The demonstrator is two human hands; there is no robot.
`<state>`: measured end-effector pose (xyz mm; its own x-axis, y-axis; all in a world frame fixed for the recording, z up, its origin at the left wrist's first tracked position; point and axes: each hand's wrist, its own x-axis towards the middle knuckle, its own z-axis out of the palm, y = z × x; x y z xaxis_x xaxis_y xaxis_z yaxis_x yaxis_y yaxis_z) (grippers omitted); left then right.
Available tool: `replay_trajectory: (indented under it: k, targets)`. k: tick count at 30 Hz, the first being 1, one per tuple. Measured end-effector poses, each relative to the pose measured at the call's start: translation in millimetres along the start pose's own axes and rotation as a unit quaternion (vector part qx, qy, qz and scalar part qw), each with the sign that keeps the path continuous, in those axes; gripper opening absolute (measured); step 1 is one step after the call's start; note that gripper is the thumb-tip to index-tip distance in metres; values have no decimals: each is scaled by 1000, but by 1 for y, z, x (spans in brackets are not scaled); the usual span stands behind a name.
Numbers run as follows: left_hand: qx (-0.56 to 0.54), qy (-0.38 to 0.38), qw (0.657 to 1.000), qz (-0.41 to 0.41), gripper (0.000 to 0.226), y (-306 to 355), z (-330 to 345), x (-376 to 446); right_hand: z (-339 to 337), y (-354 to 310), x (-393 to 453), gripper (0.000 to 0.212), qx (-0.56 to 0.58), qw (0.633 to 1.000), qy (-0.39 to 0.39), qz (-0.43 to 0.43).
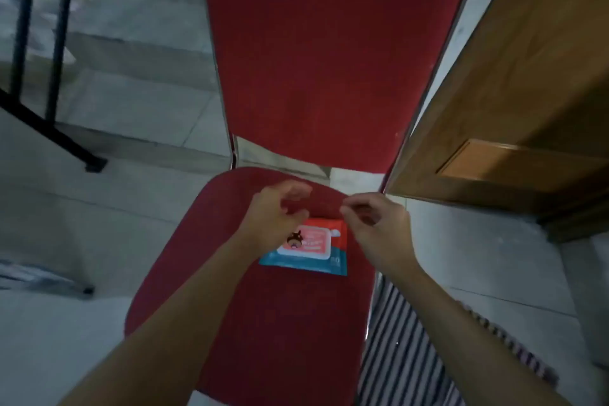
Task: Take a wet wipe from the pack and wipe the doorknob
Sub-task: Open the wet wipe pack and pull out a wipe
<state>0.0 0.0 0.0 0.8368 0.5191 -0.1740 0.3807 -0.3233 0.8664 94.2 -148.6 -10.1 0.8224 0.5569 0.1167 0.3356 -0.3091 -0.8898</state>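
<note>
wipe pack [309, 249] partly behind left hand [275, 211], label blurred

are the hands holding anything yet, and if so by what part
Nothing is held. The left hand and right hand hover with fingers loosely curled above the far edge of the wipe pack, which lies flat on the chair seat, lid shut.

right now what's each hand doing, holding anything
Left hand: open, fingers loosely curled, empty, above the wipe pack.
Right hand: fingers pinched together just above the pack's far edge; holding nothing that can be seen.
</note>
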Motion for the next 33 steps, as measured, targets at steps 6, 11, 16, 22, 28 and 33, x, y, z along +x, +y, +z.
replay_trajectory:
  k: [6, 11, 16, 22, 28, 33]
  targets:
    - [131, -4, 991, 31, 37, -68, 34, 3, 42, 61, -12, 14, -39, 998, -52, -18]
    - [177, -20, 980, 93, 33, -99, 43, -2, 56, 84, -19, 23, -65, 991, -101, -53]
    - [183, -49, 973, 134, 42, -109, 41, 0, 56, 97, -23, 35, -69, 988, -117, -76]
    - [182, -6, 970, 163, 35, -104, 59, 4, 44, 106, -15, 50, -70, 991, -109, -28]
    - [238, 8, 949, 206, 40, -108, 63, 3, 43, 109, -16, 52, -67, 991, -118, -17]
    - [129, 56, 973, 184, 28, -95, 59, 13, 43, 109, -14, 53, -50, 993, -107, 24]
